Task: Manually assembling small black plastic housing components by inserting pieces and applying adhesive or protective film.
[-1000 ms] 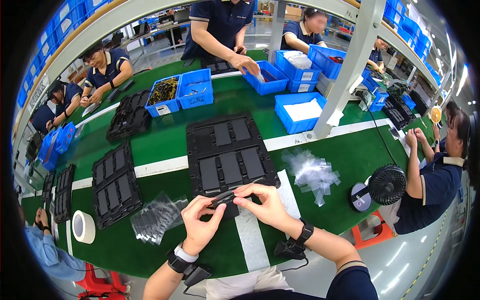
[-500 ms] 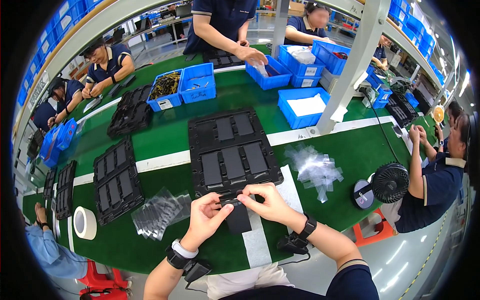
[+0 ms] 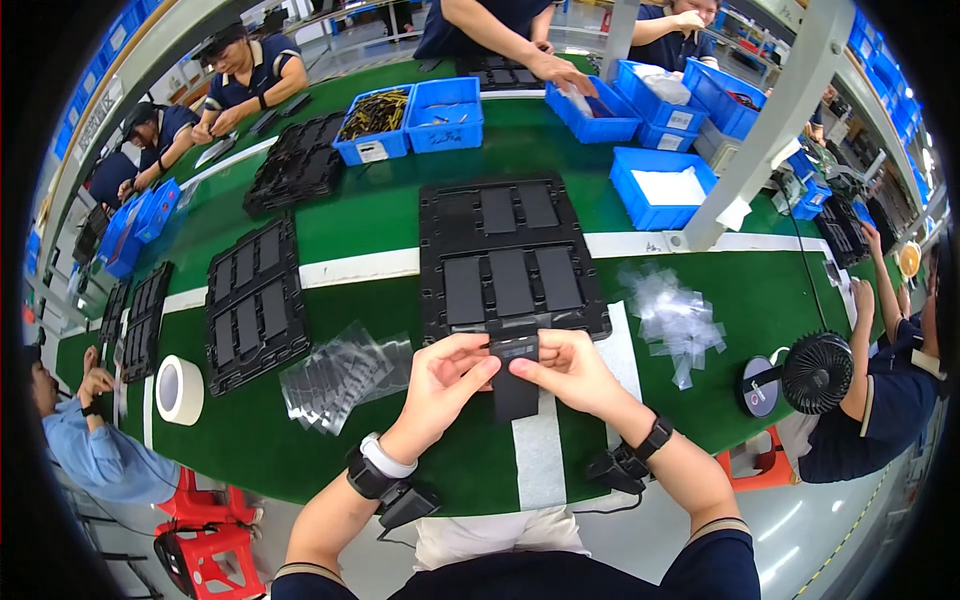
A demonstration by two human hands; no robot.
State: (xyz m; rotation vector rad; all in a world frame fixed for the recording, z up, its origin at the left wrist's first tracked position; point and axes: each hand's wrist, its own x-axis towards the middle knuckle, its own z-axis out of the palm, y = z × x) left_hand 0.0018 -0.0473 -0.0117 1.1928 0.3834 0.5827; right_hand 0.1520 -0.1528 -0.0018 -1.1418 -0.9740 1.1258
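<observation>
My left hand (image 3: 450, 385) and my right hand (image 3: 575, 372) hold a flat dark-grey rectangular piece (image 3: 516, 395) between them, just in front of a black tray. Both thumbs press on the face of its upper end, and the fingers curl behind it. The piece hangs with its lower end toward me. The black tray (image 3: 452, 208) has several similar dark pieces lying in its slots; its upper left part has none. Left of my left hand lies a fan of clear film strips (image 3: 335, 385). A looser pile of clear film pieces (image 3: 672, 320) lies right of the tray.
A white cloth strip (image 3: 540, 465) lies below my hands. A tape roll (image 3: 180, 390) and another filled tray (image 3: 212, 345) stand left; a small black fan (image 3: 817, 372) stands right. Blue bins (image 3: 445, 135) and a metal post (image 3: 770, 130) are beyond. Co-workers sit around the green table.
My view has shifted, so the table appears lower and farther right. My thumbs have come down onto the face of the piece, whose upper end was pinched nearly edge-on before.
</observation>
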